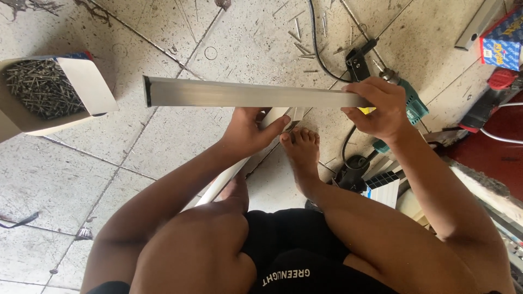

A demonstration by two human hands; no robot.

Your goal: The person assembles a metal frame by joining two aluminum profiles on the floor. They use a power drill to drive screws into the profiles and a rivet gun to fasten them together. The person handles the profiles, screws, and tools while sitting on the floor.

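R hand (381, 109) gripping metal bar (245, 93) at its rt end, bar level across frame center | L hand (249, 132) closed on white strip (229, 177) below bar | green drill (409, 106) on floor, upper rt | box of nails (46, 92) upper left

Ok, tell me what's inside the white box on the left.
The box holds a heap of dark thin screws or nails, which fills most of the open top. Its bottom and anything under the heap are covered. Neither hand is near it.
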